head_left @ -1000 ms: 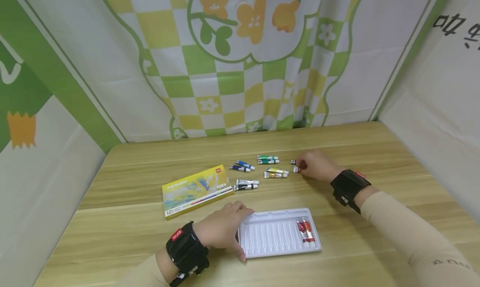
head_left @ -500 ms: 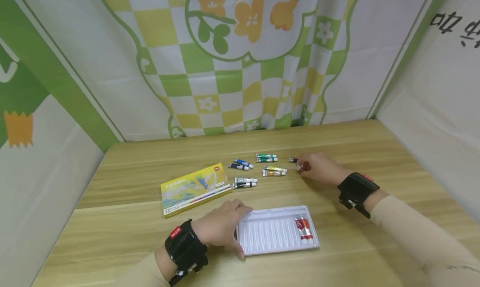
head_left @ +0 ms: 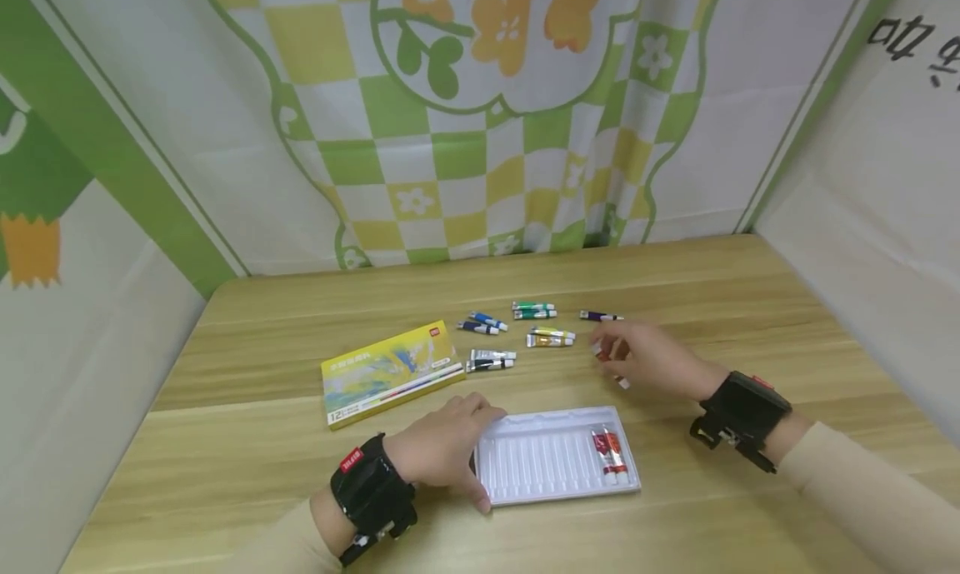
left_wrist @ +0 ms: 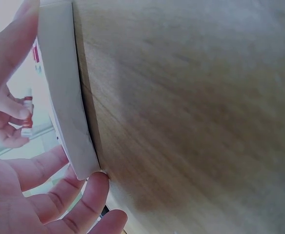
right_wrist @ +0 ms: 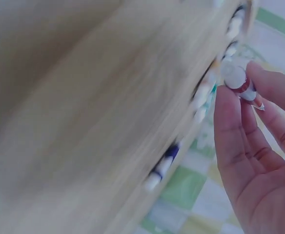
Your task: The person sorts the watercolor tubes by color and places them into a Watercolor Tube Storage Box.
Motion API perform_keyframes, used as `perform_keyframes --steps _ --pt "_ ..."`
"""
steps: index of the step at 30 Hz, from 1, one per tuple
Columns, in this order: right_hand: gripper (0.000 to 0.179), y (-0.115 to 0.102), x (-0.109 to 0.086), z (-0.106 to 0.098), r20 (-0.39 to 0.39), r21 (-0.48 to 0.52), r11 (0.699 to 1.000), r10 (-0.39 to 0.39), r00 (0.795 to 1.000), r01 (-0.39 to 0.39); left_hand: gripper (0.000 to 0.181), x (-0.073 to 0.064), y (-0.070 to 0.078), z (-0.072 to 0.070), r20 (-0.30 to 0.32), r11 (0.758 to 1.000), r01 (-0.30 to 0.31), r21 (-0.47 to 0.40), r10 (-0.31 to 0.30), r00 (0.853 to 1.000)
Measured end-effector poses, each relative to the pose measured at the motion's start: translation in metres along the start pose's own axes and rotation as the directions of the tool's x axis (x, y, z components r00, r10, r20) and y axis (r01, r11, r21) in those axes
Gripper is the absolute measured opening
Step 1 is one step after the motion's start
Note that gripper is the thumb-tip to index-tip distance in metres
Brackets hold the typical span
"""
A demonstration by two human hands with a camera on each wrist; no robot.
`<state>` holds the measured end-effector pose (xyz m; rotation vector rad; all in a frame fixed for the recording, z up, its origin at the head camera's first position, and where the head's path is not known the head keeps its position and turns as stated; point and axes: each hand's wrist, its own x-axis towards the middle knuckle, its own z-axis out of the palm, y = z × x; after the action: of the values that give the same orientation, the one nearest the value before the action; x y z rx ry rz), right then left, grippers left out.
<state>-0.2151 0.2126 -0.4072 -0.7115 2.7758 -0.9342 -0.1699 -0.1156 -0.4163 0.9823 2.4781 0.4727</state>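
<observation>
My left hand (head_left: 446, 449) grips the left end of a white plastic tray (head_left: 525, 457), thumb at the near corner and fingers at the far one. The left wrist view shows the tray's side wall (left_wrist: 67, 87) between thumb and fingers. Two paint tubes, a dark red one (head_left: 603, 457) and an orange-red one (head_left: 617, 453), lie side by side in the tray's right-hand slots. Between thumb and fingertips, my right hand (head_left: 660, 361) pinches a reddish paint tube (right_wrist: 245, 90) with a white cap, raised above the table beyond the tray. The fingers partly hide this tube in the head view.
A purple tube (head_left: 600, 316) lies just beyond my right hand. Green tubes (head_left: 534, 310), blue tubes (head_left: 483, 324), yellow-gold tubes (head_left: 551, 338) and a white-and-black pair (head_left: 491, 360) lie in the middle. A yellow paint box (head_left: 393, 374) is at left. A checked curtain (head_left: 465, 157) hangs behind the table.
My right hand has picked up the reddish tube and drawn it nearer and slightly right, uncovering the purple tube. My left hand stays on the tray.
</observation>
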Motion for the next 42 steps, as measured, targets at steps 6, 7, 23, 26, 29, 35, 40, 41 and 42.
perform_keyframes --steps 6,7,23,26,29,35,40,41,42 --pt "0.025 -0.021 -0.007 0.014 0.030 0.236 0.972 -0.010 0.999 0.003 0.105 0.001 0.000 -0.001 -0.005 1.000 -0.005 0.002 0.005 1.000" --pt "0.024 -0.024 -0.008 0.018 0.039 0.265 0.964 -0.013 0.999 0.002 0.105 0.001 0.000 -0.001 -0.005 1.000 -0.003 0.001 0.003 1.000" --pt "0.019 -0.034 -0.028 0.044 0.155 0.416 0.902 0.049 0.987 -0.111 0.105 0.002 0.000 -0.002 -0.009 1.000 0.012 -0.011 -0.012 1.000" --pt "0.019 -0.036 -0.032 0.044 0.166 0.420 0.897 0.075 0.983 -0.139 0.104 0.003 0.001 -0.004 -0.008 1.000 0.008 -0.015 -0.008 1.000" --pt "0.019 -0.037 -0.035 0.044 0.168 0.421 0.894 0.087 0.982 -0.151 0.104 0.003 0.001 -0.006 -0.008 1.000 0.002 -0.022 -0.002 1.000" --pt "0.022 -0.037 -0.040 0.049 0.163 0.437 0.890 0.066 0.984 -0.132 0.105 0.002 0.000 -0.004 0.004 0.999 0.006 -0.034 -0.006 1.000" --pt "0.022 -0.037 -0.044 0.052 0.154 0.440 0.890 0.062 0.986 -0.125 0.105 0.001 0.000 -0.001 0.006 1.000 0.006 -0.025 -0.006 1.000" --pt "0.022 -0.036 -0.044 0.052 0.153 0.432 0.893 0.066 0.986 -0.127 0.105 0.001 -0.001 -0.001 0.006 1.000 0.006 -0.024 -0.006 1.000" --pt "0.022 -0.036 -0.045 0.051 0.152 0.421 0.898 0.069 0.986 -0.128 0.105 0.001 -0.001 -0.001 0.005 1.000 0.005 -0.024 -0.005 1.000"
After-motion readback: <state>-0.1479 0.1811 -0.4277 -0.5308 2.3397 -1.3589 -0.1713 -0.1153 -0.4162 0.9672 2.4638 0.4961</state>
